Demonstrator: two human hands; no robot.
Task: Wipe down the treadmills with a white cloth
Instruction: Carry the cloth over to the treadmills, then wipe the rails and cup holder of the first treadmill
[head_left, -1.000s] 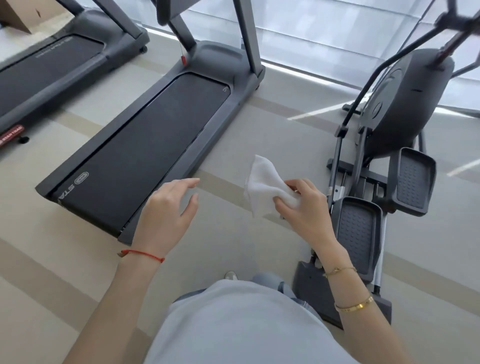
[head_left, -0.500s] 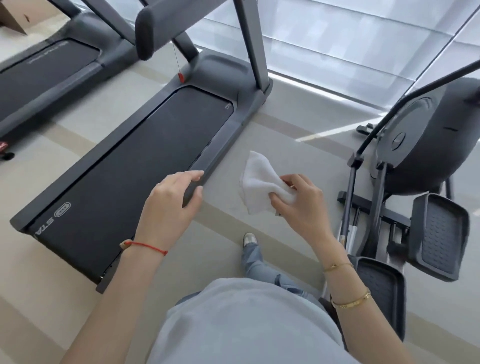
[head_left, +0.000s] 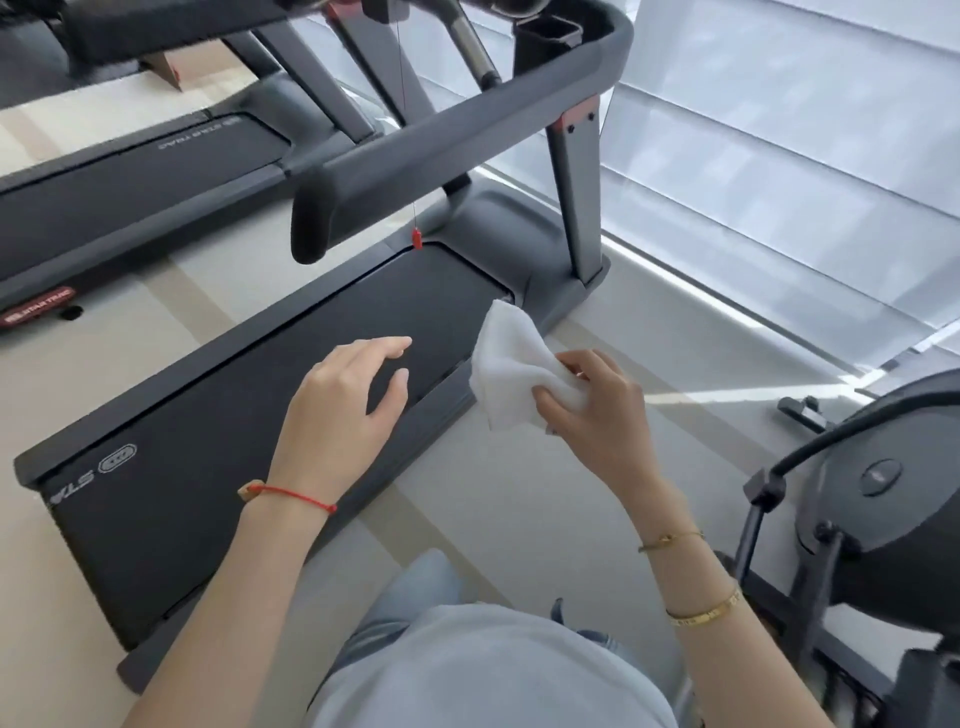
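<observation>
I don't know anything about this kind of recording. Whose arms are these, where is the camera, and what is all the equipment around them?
There is no robot here: these are a person's own two arms, filmed by a wide-angle camera worn on their head, looking forward and down. That is why you see their grey top at the bottom edge.

The right hand grips a white cloth, bunched between fingers and thumb. The left hand holds nothing; its fingers are relaxed and it hangs above the nearest treadmill, whose long dark belt runs away from the person. Its padded handrail crosses the top of the picture, with a red safety clip dangling on a cord. A second treadmill stands to the left, and on the right is an elliptical trainer. The cloth is not touching any machine yet.
</observation>
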